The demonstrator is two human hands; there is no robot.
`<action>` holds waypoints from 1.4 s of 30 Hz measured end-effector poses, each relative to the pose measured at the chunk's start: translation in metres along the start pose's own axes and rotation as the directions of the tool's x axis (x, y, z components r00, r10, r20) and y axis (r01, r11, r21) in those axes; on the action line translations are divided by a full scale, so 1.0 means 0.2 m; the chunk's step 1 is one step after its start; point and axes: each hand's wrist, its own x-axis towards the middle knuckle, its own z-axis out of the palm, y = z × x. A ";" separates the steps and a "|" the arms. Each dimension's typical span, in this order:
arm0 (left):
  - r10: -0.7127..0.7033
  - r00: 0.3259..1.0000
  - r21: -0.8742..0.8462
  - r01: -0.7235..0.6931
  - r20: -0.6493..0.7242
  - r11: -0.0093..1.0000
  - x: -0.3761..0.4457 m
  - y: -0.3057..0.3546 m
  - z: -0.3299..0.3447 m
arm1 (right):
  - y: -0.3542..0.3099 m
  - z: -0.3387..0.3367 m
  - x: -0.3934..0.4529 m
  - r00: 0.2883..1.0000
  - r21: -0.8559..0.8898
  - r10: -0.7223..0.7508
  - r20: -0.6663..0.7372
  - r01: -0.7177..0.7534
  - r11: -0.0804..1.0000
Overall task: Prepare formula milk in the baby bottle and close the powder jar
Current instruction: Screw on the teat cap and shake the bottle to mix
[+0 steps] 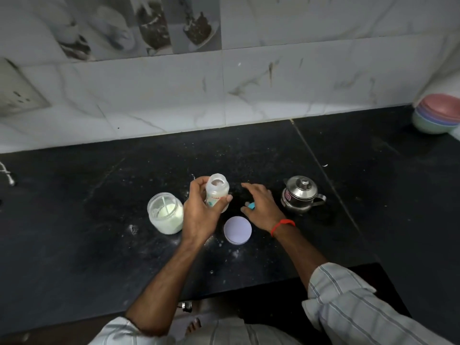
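Observation:
My left hand [199, 215] grips a small clear baby bottle [217, 191] upright just above the black counter, and its top is uncovered. To its left stands the glass powder jar [165, 214], uncovered, with white powder and a scoop handle inside. The jar's round lilac lid [237, 230] lies flat on the counter in front of the bottle. My right hand [261, 207] hovers low to the right of the bottle with its fingers spread. A small teal piece [252, 206] peeks out under that hand beside the thumb; most of it is hidden.
A lidded steel milk pot [300, 194] stands right of my right hand. Stacked pastel bowls [438, 115] sit at the far right by the tiled wall. Spilled powder dots the counter [99, 220]. The counter's front edge runs near my forearms.

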 end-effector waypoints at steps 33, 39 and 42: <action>0.077 0.960 -0.122 -0.046 0.268 0.991 -0.02 0.01 -0.03 | -0.41 -0.10 -0.29 0.955 0.899 0.125 -0.270 0.204 0.387; 0.072 0.934 -0.121 -0.031 0.349 0.992 0.01 0.00 -0.04 | -0.35 -0.15 -0.26 0.972 0.895 0.076 -0.221 0.172 0.411; 0.054 0.938 -0.131 -0.009 0.343 0.991 0.01 -0.02 -0.02 | -0.34 -0.15 -0.25 0.969 0.851 0.037 -0.244 0.196 0.487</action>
